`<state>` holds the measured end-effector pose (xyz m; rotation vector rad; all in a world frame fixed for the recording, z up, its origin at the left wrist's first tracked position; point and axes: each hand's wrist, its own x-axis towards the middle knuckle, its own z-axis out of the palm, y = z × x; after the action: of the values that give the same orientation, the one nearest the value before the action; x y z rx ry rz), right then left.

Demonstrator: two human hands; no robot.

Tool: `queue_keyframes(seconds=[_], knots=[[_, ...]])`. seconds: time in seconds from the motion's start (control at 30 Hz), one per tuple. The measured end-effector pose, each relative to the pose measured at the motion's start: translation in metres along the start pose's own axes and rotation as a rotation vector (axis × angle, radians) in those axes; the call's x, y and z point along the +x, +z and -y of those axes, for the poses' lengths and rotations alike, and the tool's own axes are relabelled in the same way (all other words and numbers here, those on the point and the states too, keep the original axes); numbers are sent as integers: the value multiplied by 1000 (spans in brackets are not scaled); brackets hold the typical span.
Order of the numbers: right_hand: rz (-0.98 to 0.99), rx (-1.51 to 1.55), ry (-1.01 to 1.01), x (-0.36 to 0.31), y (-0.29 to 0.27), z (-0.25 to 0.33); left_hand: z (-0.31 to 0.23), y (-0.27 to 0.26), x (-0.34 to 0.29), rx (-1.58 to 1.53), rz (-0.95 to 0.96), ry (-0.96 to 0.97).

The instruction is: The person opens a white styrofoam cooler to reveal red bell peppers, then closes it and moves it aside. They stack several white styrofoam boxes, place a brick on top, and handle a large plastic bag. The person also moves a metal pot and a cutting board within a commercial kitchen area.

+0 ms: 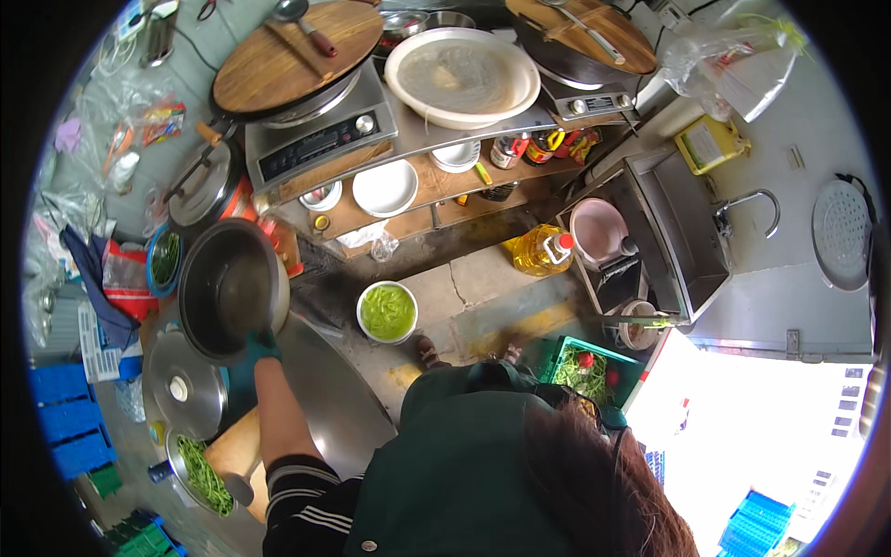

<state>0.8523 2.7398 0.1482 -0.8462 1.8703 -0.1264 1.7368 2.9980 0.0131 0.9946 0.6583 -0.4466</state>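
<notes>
At the L end of a steel table (pixel 329 395), a big dark basin (pixel 197 292) stands mouth up; what supports it is hidden. The gloved L hand (pixel 263 347) touches its near rim, fingers partly hidden, so can't tell if they're clamped or loose; R hand out of view. Poss. risk: w/ contact on one side only, a push could tip the basin or knock the pot lid (pixel 206 378) beside it. White tub (pixel 361 323) of green strips, near the feet (pixel 426 350), might get kicked.
</notes>
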Motion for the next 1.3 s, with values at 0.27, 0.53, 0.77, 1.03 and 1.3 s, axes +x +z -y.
queue_keyframes(seconds=[0.27,0.53,0.77,1.03,1.3], knots=[[282,-1064,-308,41,-32,20,84,-23,-200,71,114,48],[-265,-773,-449,193,-125,79,171,46,-361,400,227,-207],[-278,315,-612,321,-280,241,288,204,-476,633,559,-187],[-69,842,-749,396,-415,354,439,455,-622,1191,1005,-6],[-121,733,-681,352,-519,352,604,609,-737,1627,1244,-350]])
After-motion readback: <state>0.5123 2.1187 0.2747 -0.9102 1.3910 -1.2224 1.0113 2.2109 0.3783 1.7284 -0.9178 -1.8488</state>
